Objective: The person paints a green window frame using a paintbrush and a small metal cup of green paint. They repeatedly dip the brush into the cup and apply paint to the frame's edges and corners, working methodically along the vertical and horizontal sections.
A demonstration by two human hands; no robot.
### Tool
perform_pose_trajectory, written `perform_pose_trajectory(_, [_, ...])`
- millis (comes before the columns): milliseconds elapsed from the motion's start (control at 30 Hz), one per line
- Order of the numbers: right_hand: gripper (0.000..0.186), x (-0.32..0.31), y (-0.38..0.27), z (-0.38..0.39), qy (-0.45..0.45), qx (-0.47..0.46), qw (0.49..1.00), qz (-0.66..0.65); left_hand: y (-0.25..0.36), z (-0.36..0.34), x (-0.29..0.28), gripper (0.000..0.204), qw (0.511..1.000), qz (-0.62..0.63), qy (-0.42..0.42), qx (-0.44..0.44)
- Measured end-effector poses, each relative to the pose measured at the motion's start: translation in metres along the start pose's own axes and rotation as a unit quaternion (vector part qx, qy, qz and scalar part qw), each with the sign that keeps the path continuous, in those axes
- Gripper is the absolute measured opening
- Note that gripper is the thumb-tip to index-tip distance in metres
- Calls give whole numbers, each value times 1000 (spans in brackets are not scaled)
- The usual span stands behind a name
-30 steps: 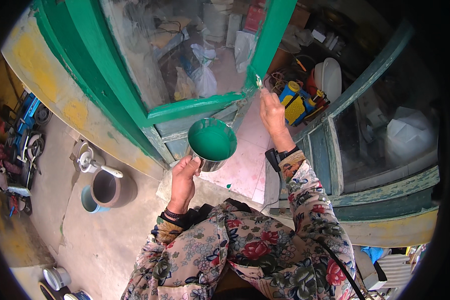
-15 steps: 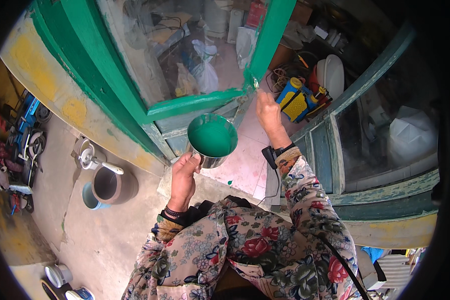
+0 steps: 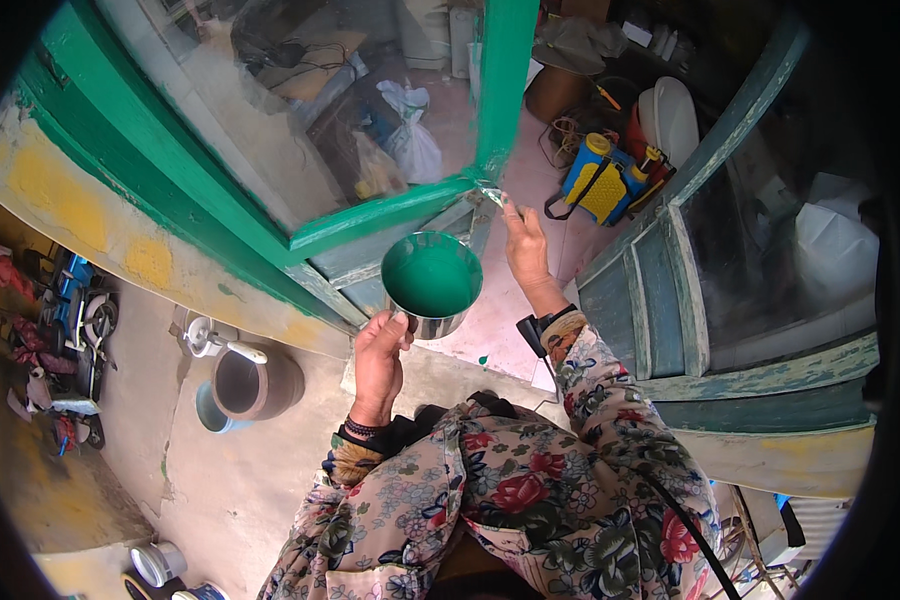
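Two bare hands are raised in front of a green-painted wooden window frame (image 3: 370, 215). The left hand (image 3: 378, 355) grips a round metal tin of green paint (image 3: 431, 283) from below and behind, its fingers (image 3: 395, 335) clamped on the tin's shiny side wall, so that the tin hangs tilted with its open mouth facing up toward the camera, just below the lower rail of the frame. The right hand (image 3: 526, 250) is lifted beside the tin, its fingers closed together on a small paintbrush with a pale handle (image 3: 497, 197), whose tip touches the corner where the frame's lower rail meets its upright post. Both sleeves are of flowered cloth, and a dark wristband sits on the right wrist.

Beyond the glass lie a white plastic bag (image 3: 410, 145) and other clutter on a pinkish floor. To the right stand a yellow and blue sprayer tank (image 3: 610, 180) and an old blue-grey wooden panel (image 3: 660, 300). On the concrete ground at lower left sit a brown round bucket (image 3: 255, 383) and a white ladle-like scoop (image 3: 220, 342) just beside it.
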State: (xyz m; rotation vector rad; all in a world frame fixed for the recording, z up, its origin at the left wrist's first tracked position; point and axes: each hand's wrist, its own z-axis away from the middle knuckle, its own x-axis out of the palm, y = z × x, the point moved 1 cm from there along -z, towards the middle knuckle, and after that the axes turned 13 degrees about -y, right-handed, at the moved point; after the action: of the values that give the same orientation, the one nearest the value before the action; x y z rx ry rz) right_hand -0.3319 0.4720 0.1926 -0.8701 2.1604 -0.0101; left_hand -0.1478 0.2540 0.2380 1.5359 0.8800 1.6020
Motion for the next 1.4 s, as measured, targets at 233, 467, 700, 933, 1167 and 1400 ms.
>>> perform_pose_trajectory(233, [27, 1, 4, 23, 77, 303, 822, -476, 2, -3, 18, 27, 1000, -17, 8, -5])
perform_pose_trajectory(467, [32, 4, 7, 26, 149, 287, 763, -559, 3, -12, 15, 29, 999, -42, -10, -15])
perform_pose_trajectory(700, [33, 37, -2, 38, 40, 318, 917, -236, 11, -30, -7, 28, 995, -40, -79, -53])
perform_pose_trajectory(933, [33, 31, -3, 25, 118, 324, 896, -279, 23, -37, -20, 28, 988, -96, -88, -77])
perform_pose_trajectory(1167, [30, 54, -8, 29, 93, 297, 937, -158, 30, -42, -25, 29, 986, -92, -118, -74])
perform_pose_trajectory(1400, [24, 40, 2, 8, 201, 270, 907, -254, 37, -42, -28, 29, 981, -107, -138, -81])
